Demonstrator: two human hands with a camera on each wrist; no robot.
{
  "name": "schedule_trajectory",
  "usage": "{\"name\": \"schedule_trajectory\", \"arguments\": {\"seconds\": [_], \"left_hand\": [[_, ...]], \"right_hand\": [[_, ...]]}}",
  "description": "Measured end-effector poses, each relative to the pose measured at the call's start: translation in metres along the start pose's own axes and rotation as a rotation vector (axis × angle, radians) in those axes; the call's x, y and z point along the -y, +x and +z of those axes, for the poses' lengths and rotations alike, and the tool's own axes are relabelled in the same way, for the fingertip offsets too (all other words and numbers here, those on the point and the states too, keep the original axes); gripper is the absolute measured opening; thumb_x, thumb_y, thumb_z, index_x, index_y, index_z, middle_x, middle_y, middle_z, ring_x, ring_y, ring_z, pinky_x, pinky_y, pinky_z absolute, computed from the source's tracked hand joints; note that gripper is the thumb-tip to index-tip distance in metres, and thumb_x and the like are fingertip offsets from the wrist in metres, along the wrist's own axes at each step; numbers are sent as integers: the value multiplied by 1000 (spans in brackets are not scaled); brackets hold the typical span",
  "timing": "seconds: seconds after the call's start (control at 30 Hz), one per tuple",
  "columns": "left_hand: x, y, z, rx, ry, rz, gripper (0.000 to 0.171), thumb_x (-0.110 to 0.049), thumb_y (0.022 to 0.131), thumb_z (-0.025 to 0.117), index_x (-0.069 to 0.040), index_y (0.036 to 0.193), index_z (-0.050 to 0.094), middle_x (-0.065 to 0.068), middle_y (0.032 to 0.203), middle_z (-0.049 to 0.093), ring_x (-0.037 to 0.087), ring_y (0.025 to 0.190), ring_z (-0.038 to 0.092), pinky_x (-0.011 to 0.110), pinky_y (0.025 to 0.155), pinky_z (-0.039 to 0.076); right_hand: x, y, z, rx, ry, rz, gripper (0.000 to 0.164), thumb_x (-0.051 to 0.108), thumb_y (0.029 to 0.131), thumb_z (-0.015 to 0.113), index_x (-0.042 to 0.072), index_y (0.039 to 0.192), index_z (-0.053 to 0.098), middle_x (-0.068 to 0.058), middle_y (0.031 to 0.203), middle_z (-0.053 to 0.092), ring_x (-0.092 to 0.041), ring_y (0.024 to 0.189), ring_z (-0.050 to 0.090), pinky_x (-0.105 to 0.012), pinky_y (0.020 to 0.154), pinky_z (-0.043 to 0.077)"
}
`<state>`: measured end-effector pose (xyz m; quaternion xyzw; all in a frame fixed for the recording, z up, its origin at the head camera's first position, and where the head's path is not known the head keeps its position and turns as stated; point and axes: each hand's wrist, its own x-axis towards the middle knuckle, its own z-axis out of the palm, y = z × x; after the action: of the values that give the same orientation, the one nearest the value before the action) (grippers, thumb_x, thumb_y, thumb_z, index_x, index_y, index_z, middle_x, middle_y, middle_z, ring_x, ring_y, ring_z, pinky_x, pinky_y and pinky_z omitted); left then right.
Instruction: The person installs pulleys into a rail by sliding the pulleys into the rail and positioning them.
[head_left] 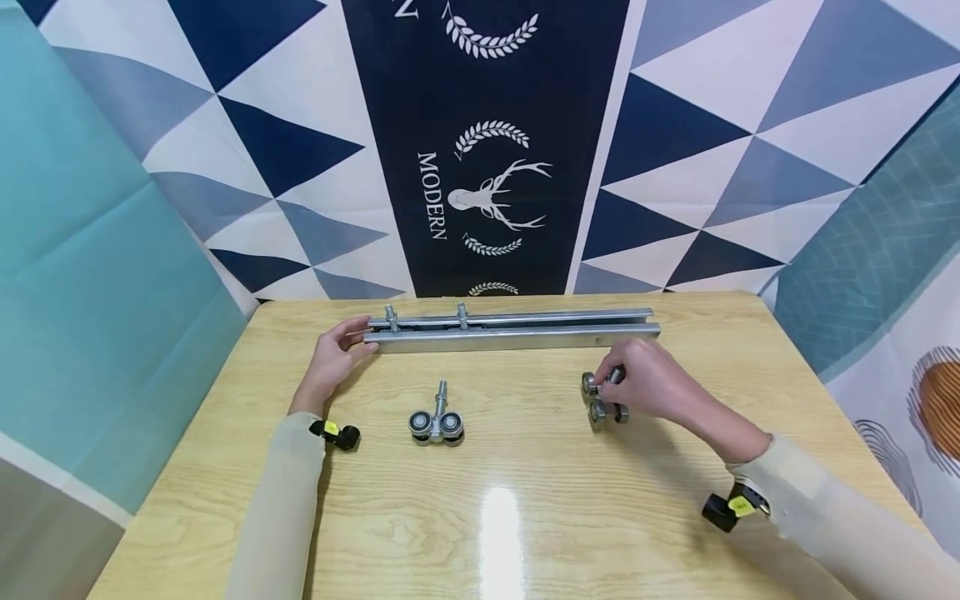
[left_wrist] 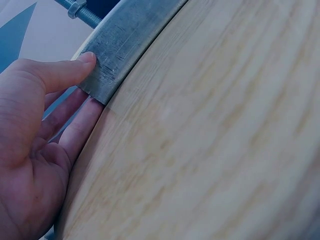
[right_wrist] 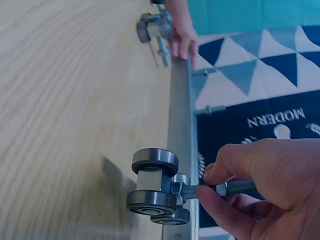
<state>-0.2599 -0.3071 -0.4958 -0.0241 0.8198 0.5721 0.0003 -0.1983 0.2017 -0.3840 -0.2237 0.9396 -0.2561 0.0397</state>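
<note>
A metal channel track [head_left: 517,337] lies along the back of the table, with two threaded bolts [head_left: 462,317] standing up out of its slot near the left end. My left hand [head_left: 333,358] grips that left end, thumb [left_wrist: 86,59] against the front wall and fingers at the cut end. In the right wrist view, my right hand [right_wrist: 280,185] pinches the threaded bolt [right_wrist: 190,192] of a roller trolley [right_wrist: 151,201] between thumb and fingers. The trolley's wheels point toward the table, in front of the track's right part. Another roller trolley [head_left: 438,427] lies on the table between the hands.
The wooden table [head_left: 375,533] meets a patterned cloth backdrop [head_left: 487,183] right behind the track. Teal panels [head_left: 90,275] stand along the left side. Each wrist wears a small black camera [head_left: 345,437].
</note>
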Motion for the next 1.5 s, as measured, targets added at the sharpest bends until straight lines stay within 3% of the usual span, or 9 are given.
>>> {"name": "schedule_trajectory", "arguments": {"seconds": [0.3,0.57,0.9,1.27,1.5], "left_hand": [[0,1,1,1,-2,0,63,-4,109,71,-6,169,50,25,171,52,44,162,49,55,140,37],[-1,0,1,0,-2,-5,63,-4,110,70,-6,169,50,25,172,51,44,162,48,55,139,37],[0,0,0,3,-2,-8,63,-5,109,71,-7,169,50,24,172,51,43,162,49,55,139,38],[-1,1,1,1,-9,-9,63,-3,109,70,-6,169,49,24,172,51,43,162,48,55,139,38],[-1,0,1,3,-4,-7,63,-4,110,70,-7,169,50,23,172,52,42,162,48,55,138,38]], "right_hand": [[-22,-3,-16,-72,-18,38,5,1,90,84,2,93,88,-21,105,80,-18,80,68,-26,60,47],[-38,1,-31,-104,-36,74,9,2,90,80,1,94,88,-20,98,82,-13,71,63,-26,58,45],[-59,1,-48,-98,-38,154,13,7,94,81,-2,100,88,-32,114,81,-17,73,62,-29,60,44],[-82,3,-57,-196,-44,181,14,8,95,78,-1,101,87,-21,91,84,-12,63,59,-28,55,42],[-97,8,-58,-272,-72,183,15,8,93,76,-1,97,88,-19,86,83,-10,56,52,-29,53,38]]}}
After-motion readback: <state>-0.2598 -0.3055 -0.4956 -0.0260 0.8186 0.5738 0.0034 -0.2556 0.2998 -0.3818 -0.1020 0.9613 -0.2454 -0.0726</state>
